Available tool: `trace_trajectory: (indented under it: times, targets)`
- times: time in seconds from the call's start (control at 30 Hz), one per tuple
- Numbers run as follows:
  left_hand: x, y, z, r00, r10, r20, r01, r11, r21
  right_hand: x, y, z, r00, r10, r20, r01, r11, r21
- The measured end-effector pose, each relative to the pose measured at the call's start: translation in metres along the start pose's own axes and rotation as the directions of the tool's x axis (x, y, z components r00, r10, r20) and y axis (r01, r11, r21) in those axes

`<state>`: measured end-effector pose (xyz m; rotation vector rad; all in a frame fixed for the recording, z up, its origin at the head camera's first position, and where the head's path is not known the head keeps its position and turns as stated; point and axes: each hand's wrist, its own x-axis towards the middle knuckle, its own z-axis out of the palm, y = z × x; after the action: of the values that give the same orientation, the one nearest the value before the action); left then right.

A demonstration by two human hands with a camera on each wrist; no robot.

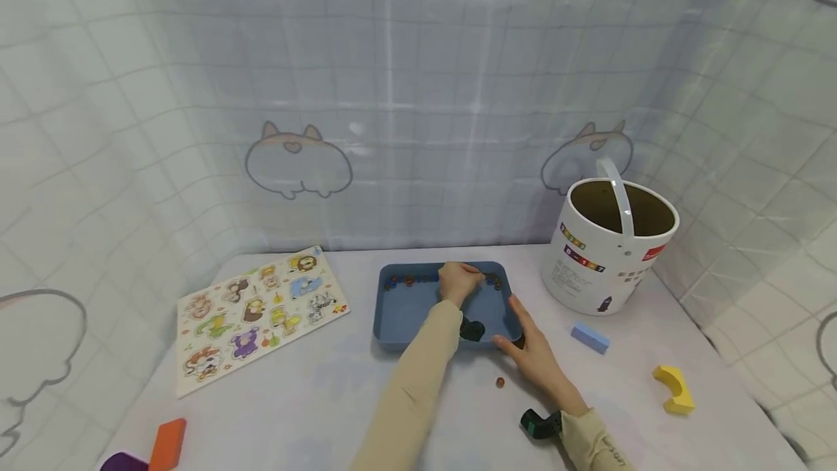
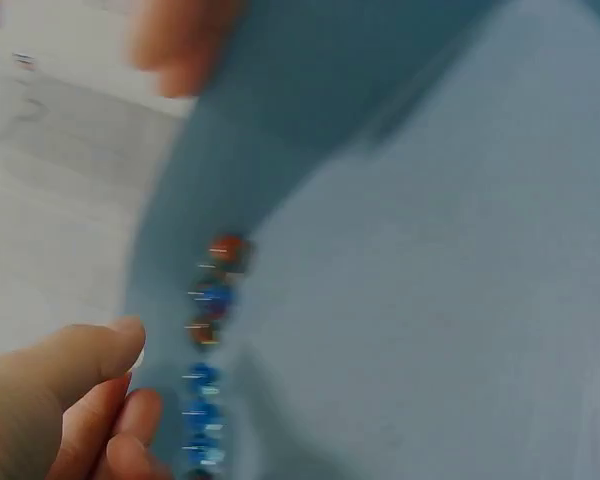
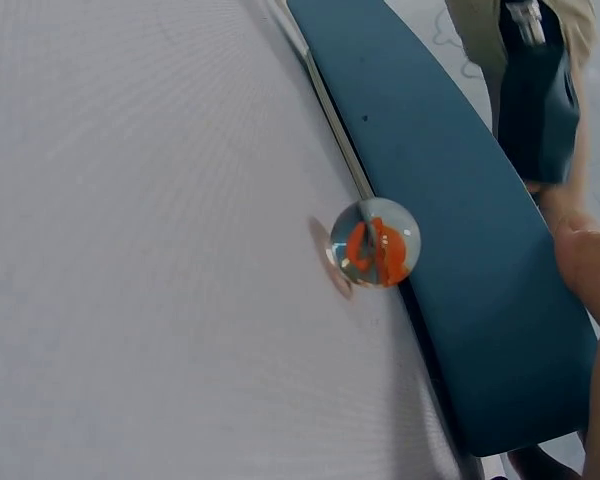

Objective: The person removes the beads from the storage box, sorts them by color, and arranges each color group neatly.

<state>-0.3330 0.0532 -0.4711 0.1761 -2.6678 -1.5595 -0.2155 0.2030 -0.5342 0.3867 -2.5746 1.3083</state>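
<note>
Blue-and-amber glass marbles (image 2: 202, 378) inside blue-grey rectangular tray (image 1: 407, 318) | one orange-swirled clear-glass marble (image 3: 375, 243) remains outside | left hand (image 1: 459, 282) curled, can't tell its hold; right hand (image 1: 541, 360) spread, touching tray

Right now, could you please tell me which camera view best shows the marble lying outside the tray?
The right wrist view: there the marble looks large and clear, its orange swirl visible. The head view shows only a small brownish dot near the tray; the left wrist view doesn't show it.
</note>
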Motion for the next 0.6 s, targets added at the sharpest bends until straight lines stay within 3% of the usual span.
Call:
trace_trajectory:
  times: [0.13,0.23,0.4,0.6]
  targets:
    - [-0.007,0.002,-0.014,0.999,0.051,0.019,-0.05,0.996,-0.07,0.0,0.0,-0.001,1.0,-0.011,0.005,0.011,1.0,0.011]
    - [-0.02,0.005,-0.024,0.992,0.123,0.035,-0.12,0.989,-0.088,0.001,0.0,-0.003,1.0,-0.007,0.011,0.007,1.0,0.01]
    - [-0.061,0.004,-0.041,0.962,0.252,0.107,-0.233,0.959,-0.162,-0.001,0.0,-0.004,1.0,0.009,0.007,-0.009,1.0,0.016]
    - [-0.113,-0.017,-0.056,0.933,0.285,0.221,-0.243,0.949,-0.202,-0.001,-0.002,-0.002,1.0,0.007,0.013,-0.007,1.0,0.017]
